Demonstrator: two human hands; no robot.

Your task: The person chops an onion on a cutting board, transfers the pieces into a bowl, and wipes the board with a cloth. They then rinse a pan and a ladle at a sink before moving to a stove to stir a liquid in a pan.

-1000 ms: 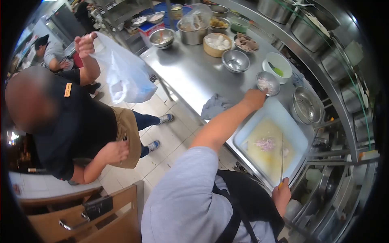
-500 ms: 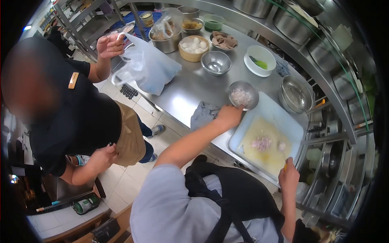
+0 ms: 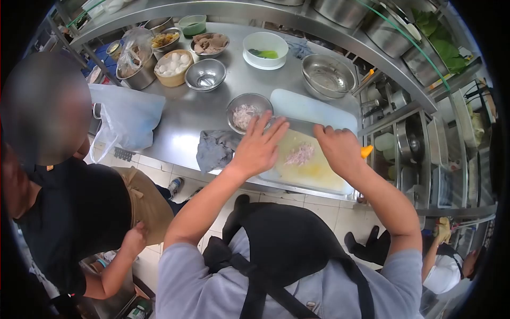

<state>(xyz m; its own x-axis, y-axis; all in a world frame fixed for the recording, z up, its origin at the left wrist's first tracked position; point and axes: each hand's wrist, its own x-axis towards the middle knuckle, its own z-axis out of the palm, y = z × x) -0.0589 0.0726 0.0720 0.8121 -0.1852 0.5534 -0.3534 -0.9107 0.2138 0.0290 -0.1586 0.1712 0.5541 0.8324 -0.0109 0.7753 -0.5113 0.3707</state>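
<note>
My right hand (image 3: pixel 342 151) is closed around a kitchen knife, whose yellow handle end (image 3: pixel 366 151) sticks out on the right. The knife's blade (image 3: pixel 304 126) points left across the top of the cutting board (image 3: pixel 324 112). My left hand (image 3: pixel 257 149) is open, fingers stretched and apart, by the blade's tip and the right rim of a metal bowl (image 3: pixel 230 118). Inside the bowl lies chopped pinkish-white onion or shallot (image 3: pixel 244 115). A small pile of the same chopped pieces (image 3: pixel 300 154) rests on the board's yellowed surface below the blade.
A grey cloth (image 3: pixel 217 150) lies left of the board. Behind stand a shiny metal bowl (image 3: pixel 205 74), a white tub of greens (image 3: pixel 265 51), stacked steel bowls (image 3: pixel 328 77) and a container of white balls (image 3: pixel 174 66). A person (image 3: pixel 69 212) stands left, near a plastic bag (image 3: pixel 127 114).
My right hand has brought the knife up and leftward, its blade now lying crosswise near the bowl. My left hand has opened from the bowl's rim. My view has turned right.
</note>
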